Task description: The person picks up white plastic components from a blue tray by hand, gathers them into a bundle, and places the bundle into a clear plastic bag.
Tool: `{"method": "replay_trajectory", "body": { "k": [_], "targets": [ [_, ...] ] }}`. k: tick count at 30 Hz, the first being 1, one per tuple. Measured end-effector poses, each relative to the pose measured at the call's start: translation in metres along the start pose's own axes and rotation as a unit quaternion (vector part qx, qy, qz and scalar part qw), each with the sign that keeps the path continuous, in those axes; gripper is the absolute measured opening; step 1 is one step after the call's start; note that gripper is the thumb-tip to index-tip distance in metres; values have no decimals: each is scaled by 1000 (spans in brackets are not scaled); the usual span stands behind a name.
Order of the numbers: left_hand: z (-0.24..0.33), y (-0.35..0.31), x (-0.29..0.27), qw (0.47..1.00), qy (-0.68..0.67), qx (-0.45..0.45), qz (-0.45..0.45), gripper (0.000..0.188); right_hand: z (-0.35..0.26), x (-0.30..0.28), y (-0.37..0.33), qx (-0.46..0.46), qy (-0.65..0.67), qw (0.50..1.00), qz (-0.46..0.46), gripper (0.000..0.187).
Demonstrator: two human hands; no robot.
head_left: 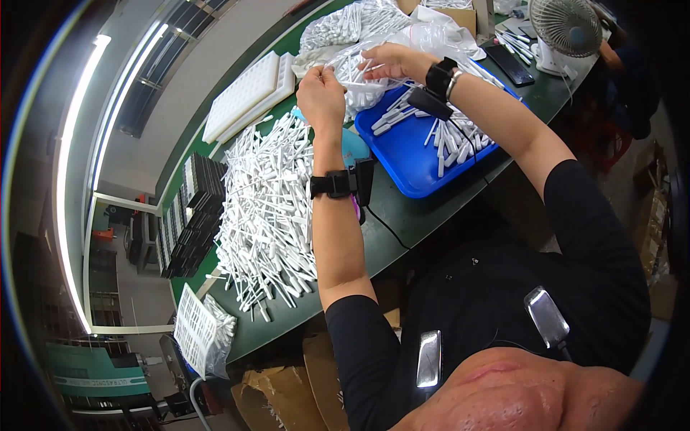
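While both wrists hover above the blue tray [402,154], the left hand [321,97] and right hand [392,61] pinch a clear plastic bag [359,79] of white sticks.

The left hand [321,97] hid its own fingertips inside the clear plastic bag [359,75]; behind the bag, the cardboard box [460,16] was cut off by the top edge.

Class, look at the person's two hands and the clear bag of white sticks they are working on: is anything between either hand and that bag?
Nothing visible. The left hand and the right hand both already touch the clear plastic bag, held above the blue tray and beside the loose pile of white sticks.
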State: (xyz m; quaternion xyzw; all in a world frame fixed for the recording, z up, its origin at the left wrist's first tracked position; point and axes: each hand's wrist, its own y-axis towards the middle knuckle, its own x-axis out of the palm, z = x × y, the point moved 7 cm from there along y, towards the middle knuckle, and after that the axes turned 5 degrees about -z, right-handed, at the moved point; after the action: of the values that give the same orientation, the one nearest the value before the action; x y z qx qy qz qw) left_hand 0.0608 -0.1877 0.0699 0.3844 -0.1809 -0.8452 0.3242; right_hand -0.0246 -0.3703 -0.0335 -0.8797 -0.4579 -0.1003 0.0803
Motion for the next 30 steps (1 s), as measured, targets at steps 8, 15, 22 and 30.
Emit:
{"method": "replay_trajectory", "body": {
  "k": [8,15,22,30],
  "targets": [
    [7,-2,15,1000,-29,-6,-8,25,1,-19,7,-59,170,974,137,53],
    [-1,-3,-4,1000,-1,8,5,24,-63,26,-29,-30,-768,633,93,62],
    [4,-4,-4,998,-46,-28,-22,25,-21,12,-19,-316,-650,691,3,30],
    [15,-3,-5,997,-13,-55,-44,28,-45,58,-18,-268,-783,558,-64,16]
  ]
}}
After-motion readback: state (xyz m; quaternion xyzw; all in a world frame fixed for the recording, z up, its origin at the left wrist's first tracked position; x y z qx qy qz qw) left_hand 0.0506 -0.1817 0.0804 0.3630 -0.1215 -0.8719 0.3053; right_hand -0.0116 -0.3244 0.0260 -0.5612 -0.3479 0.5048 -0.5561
